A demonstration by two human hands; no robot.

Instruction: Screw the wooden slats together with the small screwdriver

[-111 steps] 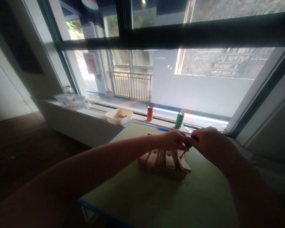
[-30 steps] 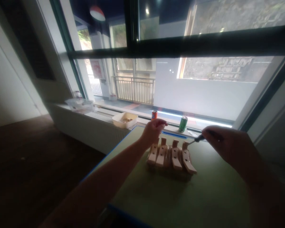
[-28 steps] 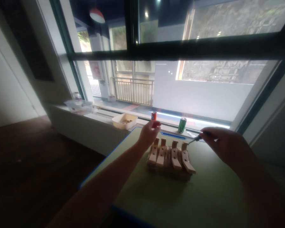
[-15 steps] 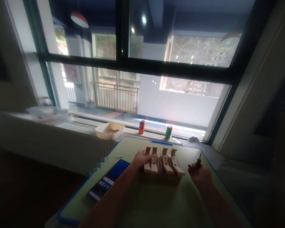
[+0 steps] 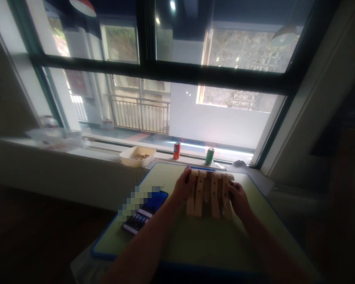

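Observation:
A pale wooden piece with several parallel slats [image 5: 208,191] is on the green table [image 5: 192,244], tipped so the slats run toward me. My left hand [image 5: 182,188] grips its left side, fingers curled over the leftmost slat. On its right side rests my right hand [image 5: 238,199], fingers bent against the outer slat. No screwdriver shows in either hand.
A phone [image 5: 144,213] with a lit screen lies on the table's left part. On the window sill stand an orange can [image 5: 176,150], a green can [image 5: 209,156] and a cream tray [image 5: 137,156]. The blue table edge [image 5: 171,266] runs close to me.
My right hand came in from the table's right, where it held a small screwdriver, and now holds the wooden piece's right side. Both hands have tipped the piece. The view dropped lower.

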